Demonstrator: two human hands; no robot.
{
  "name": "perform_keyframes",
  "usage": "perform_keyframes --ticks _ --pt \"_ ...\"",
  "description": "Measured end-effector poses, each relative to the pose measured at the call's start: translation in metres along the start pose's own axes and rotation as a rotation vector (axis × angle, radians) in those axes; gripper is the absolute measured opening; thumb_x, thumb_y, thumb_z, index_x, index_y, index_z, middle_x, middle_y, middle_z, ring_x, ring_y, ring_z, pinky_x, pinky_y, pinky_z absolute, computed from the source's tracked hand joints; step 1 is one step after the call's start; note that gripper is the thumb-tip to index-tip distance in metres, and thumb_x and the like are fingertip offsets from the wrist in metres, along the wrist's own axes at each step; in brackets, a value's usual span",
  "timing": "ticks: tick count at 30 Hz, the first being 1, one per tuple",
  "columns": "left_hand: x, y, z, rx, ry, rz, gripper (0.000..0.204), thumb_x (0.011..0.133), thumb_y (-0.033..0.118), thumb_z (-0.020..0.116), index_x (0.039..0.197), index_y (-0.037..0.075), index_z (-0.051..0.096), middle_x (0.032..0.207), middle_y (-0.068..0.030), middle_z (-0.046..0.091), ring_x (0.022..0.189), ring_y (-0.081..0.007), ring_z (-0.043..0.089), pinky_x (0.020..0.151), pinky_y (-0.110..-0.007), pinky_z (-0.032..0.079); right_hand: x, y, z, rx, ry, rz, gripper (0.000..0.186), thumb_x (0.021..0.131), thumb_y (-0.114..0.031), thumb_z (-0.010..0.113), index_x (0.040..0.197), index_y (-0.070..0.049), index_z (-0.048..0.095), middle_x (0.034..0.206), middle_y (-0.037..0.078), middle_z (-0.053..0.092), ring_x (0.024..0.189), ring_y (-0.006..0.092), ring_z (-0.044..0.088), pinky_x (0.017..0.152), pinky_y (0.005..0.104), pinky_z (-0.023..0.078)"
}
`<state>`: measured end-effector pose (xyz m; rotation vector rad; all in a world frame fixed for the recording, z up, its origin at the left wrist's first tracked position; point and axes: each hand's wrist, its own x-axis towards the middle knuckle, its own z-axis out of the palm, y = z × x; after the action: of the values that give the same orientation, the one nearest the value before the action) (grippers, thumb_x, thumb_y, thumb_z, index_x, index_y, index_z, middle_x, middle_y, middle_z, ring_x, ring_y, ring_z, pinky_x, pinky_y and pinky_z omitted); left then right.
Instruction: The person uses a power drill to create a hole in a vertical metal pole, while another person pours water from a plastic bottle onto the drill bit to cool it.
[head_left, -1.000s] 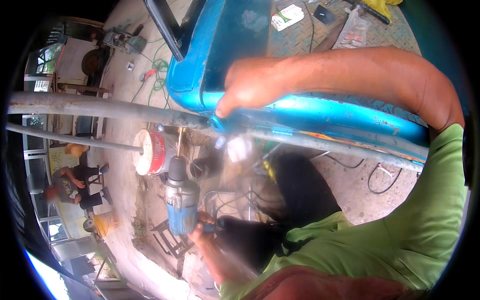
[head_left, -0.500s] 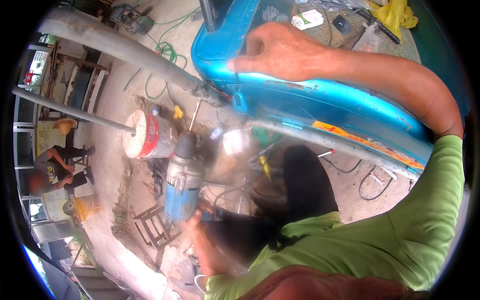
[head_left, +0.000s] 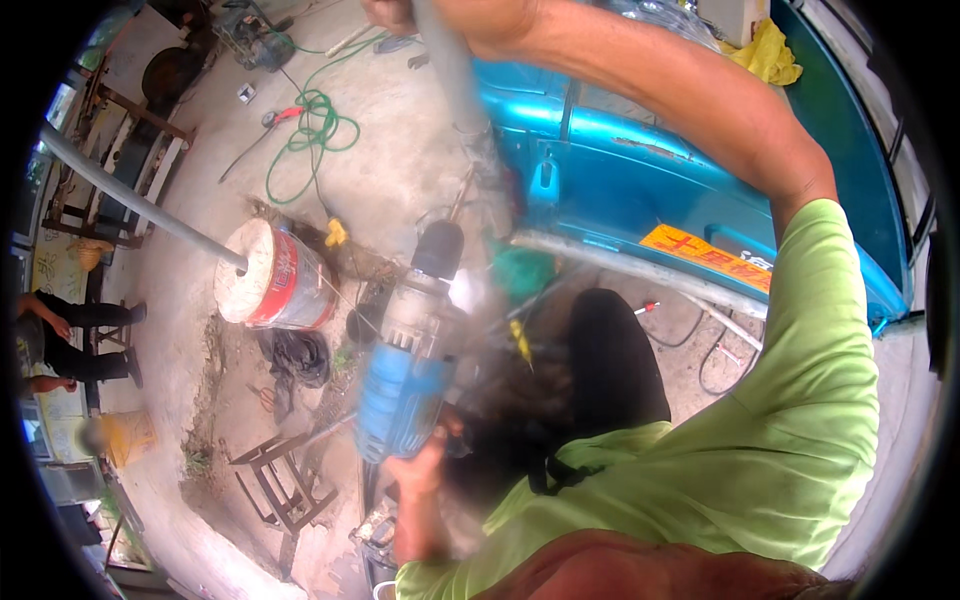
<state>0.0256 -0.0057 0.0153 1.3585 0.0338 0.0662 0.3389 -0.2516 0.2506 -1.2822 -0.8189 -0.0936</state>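
My left hand (head_left: 420, 465) grips the handle of a blue and grey power drill (head_left: 405, 375). Its bit (head_left: 463, 192) points up toward the lower end of a thick grey pipe (head_left: 447, 75); blur hides whether they touch. At the top edge, my right hand (head_left: 390, 12) is closed around that pipe, partly behind it and partly cut off by the frame. My right forearm passes over a blue metal vehicle body (head_left: 620, 180), which has an orange sticker on its side.
To the left, a thin grey pole (head_left: 150, 195) stands in a filled white and red bucket (head_left: 258, 275). A green hose (head_left: 318, 130) lies coiled on the concrete. Lower down is a rusty metal frame (head_left: 285, 480). Another person (head_left: 85, 340) is at the far left.
My right hand has gone from the blue body to the pipe. The pipe has swung from slanting at upper left to nearly upright in view. The drill has shifted right and tilted.
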Motion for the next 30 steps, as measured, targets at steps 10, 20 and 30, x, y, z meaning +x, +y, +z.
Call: perform_keyframes --ticks 10,20,30 --pt "-0.012 0.005 -0.015 0.198 -0.027 -0.102 0.029 0.084 0.001 0.064 0.111 -0.009 0.058 0.082 -0.0176 0.066 0.072 -0.0269 0.065 0.067 -0.041 0.056 0.015 0.033 -0.014 0.286 -0.360 -0.044 0.033 0.099 -0.022 0.058 0.070 -0.010 0.050 0.063 0.003 0.052 0.060 0.0150 0.048 0.061 0.0295 0.041" --pt "-0.010 0.013 -0.005 -0.096 0.061 -0.166 0.027 0.083 -0.002 0.064 0.108 -0.011 0.058 0.080 -0.0183 0.065 0.071 -0.0282 0.066 0.068 -0.042 0.056 0.024 0.038 -0.020 0.431 -0.590 0.025 0.033 0.099 -0.026 0.056 0.069 -0.013 0.050 0.063 0.002 0.051 0.061 0.0139 0.045 0.063 0.0279 0.041" --pt "-0.024 0.002 -0.008 0.033 0.052 -0.176 0.022 0.086 0.003 0.066 0.104 -0.009 0.061 0.080 -0.0170 0.065 0.070 -0.0266 0.065 0.067 -0.039 0.055 0.024 0.038 -0.020 0.413 -0.551 -0.005 0.034 0.100 -0.024 0.054 0.069 -0.012 0.048 0.062 0.003 0.050 0.061 0.0140 0.046 0.063 0.0277 0.042"
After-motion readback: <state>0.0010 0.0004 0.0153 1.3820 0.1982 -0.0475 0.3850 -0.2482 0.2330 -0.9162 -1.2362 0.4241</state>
